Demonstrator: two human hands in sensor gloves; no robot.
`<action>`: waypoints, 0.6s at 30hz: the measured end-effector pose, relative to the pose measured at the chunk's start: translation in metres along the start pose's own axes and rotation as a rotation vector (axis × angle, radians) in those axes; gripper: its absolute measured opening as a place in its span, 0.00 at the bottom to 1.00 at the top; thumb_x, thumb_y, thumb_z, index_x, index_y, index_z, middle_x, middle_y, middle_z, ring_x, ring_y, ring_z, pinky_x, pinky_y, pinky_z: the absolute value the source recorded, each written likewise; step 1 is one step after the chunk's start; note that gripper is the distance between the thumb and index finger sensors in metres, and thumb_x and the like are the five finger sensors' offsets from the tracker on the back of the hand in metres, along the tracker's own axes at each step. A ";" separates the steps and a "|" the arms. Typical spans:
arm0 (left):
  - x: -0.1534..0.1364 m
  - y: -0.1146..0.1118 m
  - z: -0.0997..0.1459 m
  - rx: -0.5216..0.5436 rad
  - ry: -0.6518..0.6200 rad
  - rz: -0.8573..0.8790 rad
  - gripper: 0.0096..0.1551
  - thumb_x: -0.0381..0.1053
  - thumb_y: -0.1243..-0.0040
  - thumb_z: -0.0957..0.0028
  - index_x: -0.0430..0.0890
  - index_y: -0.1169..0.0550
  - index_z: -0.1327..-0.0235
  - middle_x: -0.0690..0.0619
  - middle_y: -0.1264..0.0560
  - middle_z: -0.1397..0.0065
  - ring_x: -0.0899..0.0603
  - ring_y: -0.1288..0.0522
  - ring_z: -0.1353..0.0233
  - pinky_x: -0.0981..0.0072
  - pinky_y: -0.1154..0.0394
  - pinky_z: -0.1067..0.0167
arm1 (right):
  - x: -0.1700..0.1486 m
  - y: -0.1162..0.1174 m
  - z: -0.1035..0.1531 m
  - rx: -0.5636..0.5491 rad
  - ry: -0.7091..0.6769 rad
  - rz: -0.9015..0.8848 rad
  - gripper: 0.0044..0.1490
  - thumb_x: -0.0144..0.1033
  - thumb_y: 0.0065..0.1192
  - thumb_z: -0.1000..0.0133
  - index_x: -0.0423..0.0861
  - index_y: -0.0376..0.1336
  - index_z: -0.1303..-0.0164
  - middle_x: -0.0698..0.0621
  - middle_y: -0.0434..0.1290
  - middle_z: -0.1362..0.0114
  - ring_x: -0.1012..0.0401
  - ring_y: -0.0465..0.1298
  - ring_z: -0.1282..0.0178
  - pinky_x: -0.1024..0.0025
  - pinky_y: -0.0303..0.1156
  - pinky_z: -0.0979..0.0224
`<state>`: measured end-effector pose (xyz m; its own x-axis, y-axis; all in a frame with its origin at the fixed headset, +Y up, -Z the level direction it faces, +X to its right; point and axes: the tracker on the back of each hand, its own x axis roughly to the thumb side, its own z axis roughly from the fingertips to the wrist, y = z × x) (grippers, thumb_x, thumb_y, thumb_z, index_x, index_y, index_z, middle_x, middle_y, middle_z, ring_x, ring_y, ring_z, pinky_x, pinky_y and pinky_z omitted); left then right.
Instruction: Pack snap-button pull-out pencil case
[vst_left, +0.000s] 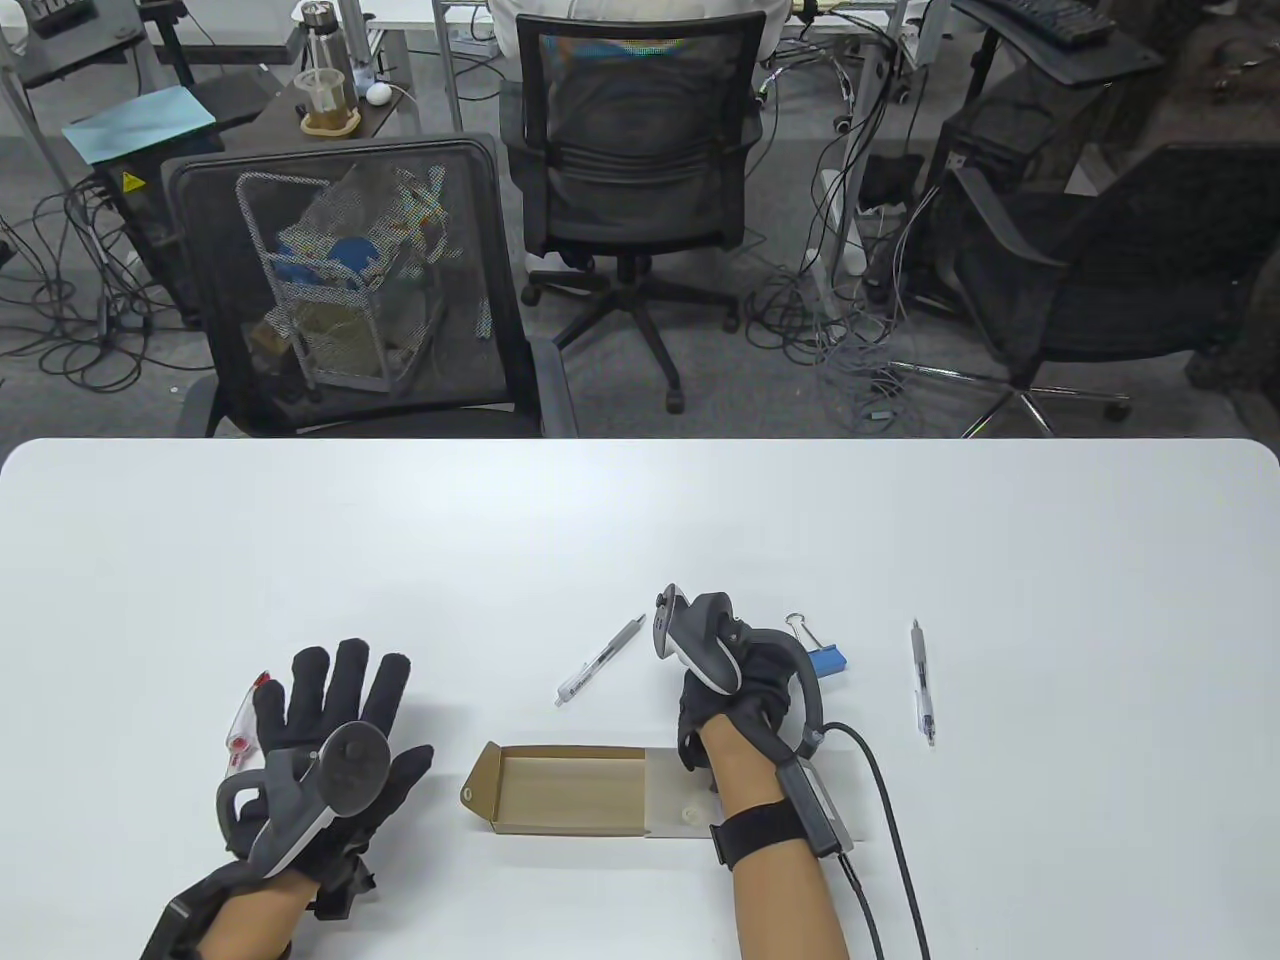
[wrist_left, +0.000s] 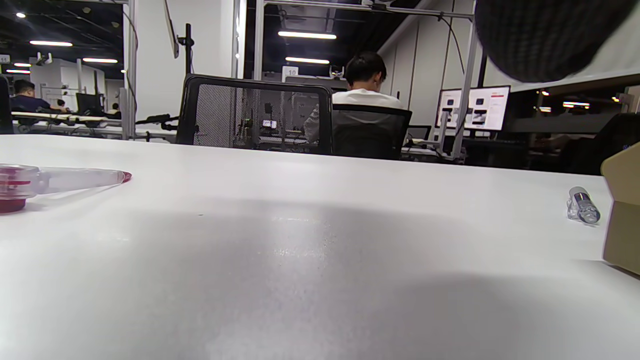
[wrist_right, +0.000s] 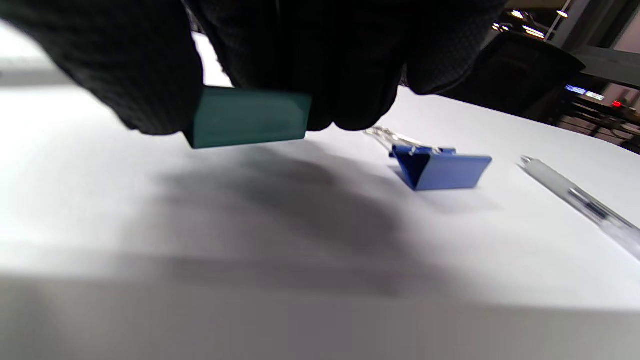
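Note:
The pencil case lies near the table's front: its brown cardboard tray (vst_left: 560, 790) is pulled out to the left of a translucent sleeve (vst_left: 680, 800). My right hand (vst_left: 735, 700) is just behind the sleeve and pinches a small teal block (wrist_right: 250, 116) a little above the table. My left hand (vst_left: 330, 720) is open with fingers spread, left of the tray, holding nothing. One of its fingertips (wrist_left: 545, 35) shows in the left wrist view. The tray's corner (wrist_left: 622, 210) shows at that view's right edge.
A blue binder clip (vst_left: 825, 655) lies right of my right hand, also in the right wrist view (wrist_right: 440, 167). A clear pen (vst_left: 600, 662) lies behind the tray. Another pen (vst_left: 922, 680) lies further right. A red-and-clear item (vst_left: 245, 720) lies by my left hand.

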<state>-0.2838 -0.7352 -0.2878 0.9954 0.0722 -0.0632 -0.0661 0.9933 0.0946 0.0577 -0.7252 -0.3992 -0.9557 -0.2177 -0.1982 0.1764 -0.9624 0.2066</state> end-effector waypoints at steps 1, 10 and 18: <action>0.000 0.000 0.000 0.000 0.001 0.000 0.57 0.75 0.39 0.64 0.73 0.51 0.21 0.62 0.58 0.10 0.41 0.64 0.09 0.32 0.66 0.18 | -0.001 -0.004 0.004 -0.030 -0.029 -0.013 0.44 0.61 0.65 0.56 0.60 0.61 0.27 0.60 0.70 0.22 0.54 0.72 0.25 0.50 0.64 0.20; -0.002 0.000 0.000 0.001 0.010 0.002 0.57 0.75 0.39 0.64 0.73 0.51 0.21 0.62 0.58 0.10 0.41 0.64 0.09 0.33 0.66 0.18 | -0.008 -0.032 0.054 -0.237 -0.352 -0.198 0.43 0.59 0.63 0.55 0.60 0.60 0.26 0.59 0.66 0.19 0.54 0.68 0.22 0.50 0.63 0.18; 0.000 0.002 0.002 0.013 0.011 -0.018 0.57 0.75 0.39 0.64 0.73 0.51 0.21 0.63 0.58 0.10 0.41 0.64 0.09 0.32 0.66 0.18 | -0.005 -0.021 0.104 -0.342 -0.680 -0.175 0.43 0.58 0.65 0.55 0.61 0.60 0.26 0.60 0.66 0.19 0.54 0.68 0.21 0.50 0.64 0.19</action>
<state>-0.2837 -0.7336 -0.2859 0.9956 0.0553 -0.0755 -0.0471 0.9933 0.1058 0.0344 -0.6867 -0.3029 -0.8912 -0.0166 0.4532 -0.0334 -0.9942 -0.1021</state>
